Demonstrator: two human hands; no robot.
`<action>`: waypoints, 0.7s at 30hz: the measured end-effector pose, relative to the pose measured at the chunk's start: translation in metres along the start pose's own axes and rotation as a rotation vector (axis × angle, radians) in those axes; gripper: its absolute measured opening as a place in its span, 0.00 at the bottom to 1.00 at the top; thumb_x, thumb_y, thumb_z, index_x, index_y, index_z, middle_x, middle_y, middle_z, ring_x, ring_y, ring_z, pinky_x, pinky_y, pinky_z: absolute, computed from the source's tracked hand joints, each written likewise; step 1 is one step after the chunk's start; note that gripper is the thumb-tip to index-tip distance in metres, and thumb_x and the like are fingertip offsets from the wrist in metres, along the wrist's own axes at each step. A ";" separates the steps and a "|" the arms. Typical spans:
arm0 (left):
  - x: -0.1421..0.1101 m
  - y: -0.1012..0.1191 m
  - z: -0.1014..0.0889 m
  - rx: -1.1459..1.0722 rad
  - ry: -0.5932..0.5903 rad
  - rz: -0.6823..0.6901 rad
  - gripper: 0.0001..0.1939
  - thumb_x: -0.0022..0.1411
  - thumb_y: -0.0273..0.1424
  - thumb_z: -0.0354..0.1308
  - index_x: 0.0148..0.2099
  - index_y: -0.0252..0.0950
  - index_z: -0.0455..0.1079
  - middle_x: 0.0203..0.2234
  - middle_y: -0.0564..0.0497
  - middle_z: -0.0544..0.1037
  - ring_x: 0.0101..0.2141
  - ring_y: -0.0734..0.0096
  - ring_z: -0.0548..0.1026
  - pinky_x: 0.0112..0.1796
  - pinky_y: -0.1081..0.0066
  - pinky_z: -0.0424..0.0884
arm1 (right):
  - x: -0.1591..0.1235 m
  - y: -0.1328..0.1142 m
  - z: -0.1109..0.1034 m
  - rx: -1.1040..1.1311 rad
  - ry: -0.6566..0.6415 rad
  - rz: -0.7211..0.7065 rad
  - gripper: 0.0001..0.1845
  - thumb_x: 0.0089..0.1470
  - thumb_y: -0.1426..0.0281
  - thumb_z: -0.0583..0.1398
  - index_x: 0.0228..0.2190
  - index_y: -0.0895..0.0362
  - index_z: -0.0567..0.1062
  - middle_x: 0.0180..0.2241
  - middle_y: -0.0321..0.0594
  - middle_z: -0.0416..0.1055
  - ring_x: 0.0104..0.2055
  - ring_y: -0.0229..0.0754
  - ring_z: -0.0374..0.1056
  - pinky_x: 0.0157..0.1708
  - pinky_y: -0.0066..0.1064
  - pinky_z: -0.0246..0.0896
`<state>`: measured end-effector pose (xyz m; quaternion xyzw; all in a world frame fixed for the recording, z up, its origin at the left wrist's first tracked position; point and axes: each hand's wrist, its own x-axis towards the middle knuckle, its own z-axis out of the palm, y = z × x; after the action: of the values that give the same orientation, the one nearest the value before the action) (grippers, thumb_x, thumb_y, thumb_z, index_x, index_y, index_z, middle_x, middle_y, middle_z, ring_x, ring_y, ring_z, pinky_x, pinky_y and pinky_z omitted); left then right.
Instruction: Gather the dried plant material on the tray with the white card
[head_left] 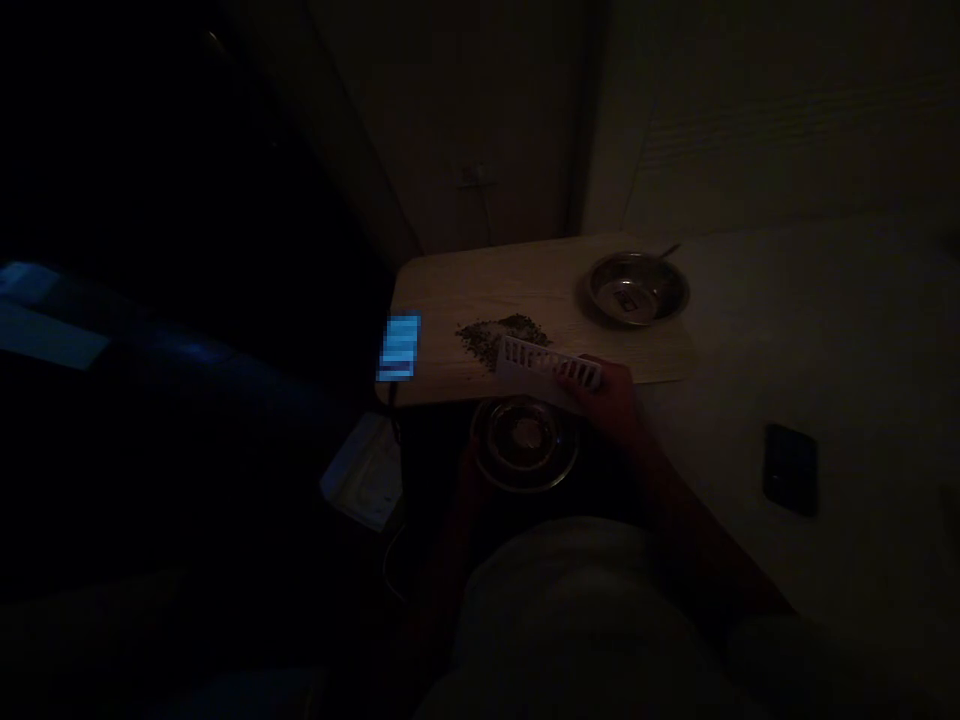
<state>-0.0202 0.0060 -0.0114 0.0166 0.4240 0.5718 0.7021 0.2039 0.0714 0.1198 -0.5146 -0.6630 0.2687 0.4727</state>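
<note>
The scene is very dark. My right hand (613, 398) grips one end of a pale flat piece with a row of slots (540, 360); its exact kind is unclear. Its far end touches or overlaps the near side of a scattered pile of small dark bits (501, 336) on a wooden tabletop (442, 290). Just below the table's front edge, my left hand (474, 468) holds the left rim of a round metal bowl (526, 480). Something pale shows in the middle of that bowl. Most of my left hand's fingers are lost in shadow.
A second metal bowl (600, 300) stands at the back right, with a utensil handle (670, 250) sticking out. A lit screen (399, 347) is at the table's left edge. A dark phone-like object (790, 470) lies on the pale surface at right. A pale container (365, 475) is lower left.
</note>
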 end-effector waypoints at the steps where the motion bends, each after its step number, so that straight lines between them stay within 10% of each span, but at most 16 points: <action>1: -0.003 0.002 0.001 -0.005 0.004 0.008 0.16 0.56 0.37 0.59 0.45 0.36 0.76 0.42 0.45 0.81 0.60 0.50 0.63 0.59 0.54 0.57 | 0.001 -0.003 0.004 -0.018 0.013 -0.017 0.13 0.51 0.61 0.62 0.24 0.58 0.74 0.21 0.34 0.68 0.23 0.35 0.62 0.23 0.26 0.55; 21: -0.025 0.038 -0.004 -0.181 0.029 0.102 0.21 0.62 0.41 0.49 0.52 0.40 0.73 0.49 0.47 0.78 0.61 0.52 0.62 0.58 0.52 0.57 | 0.013 -0.005 0.053 -0.061 -0.131 -0.180 0.11 0.54 0.63 0.60 0.35 0.55 0.79 0.36 0.42 0.79 0.36 0.44 0.73 0.37 0.32 0.65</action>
<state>-0.0525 -0.0031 0.0194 -0.0339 0.3795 0.6429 0.6645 0.1536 0.0890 0.1075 -0.4484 -0.7438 0.2379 0.4348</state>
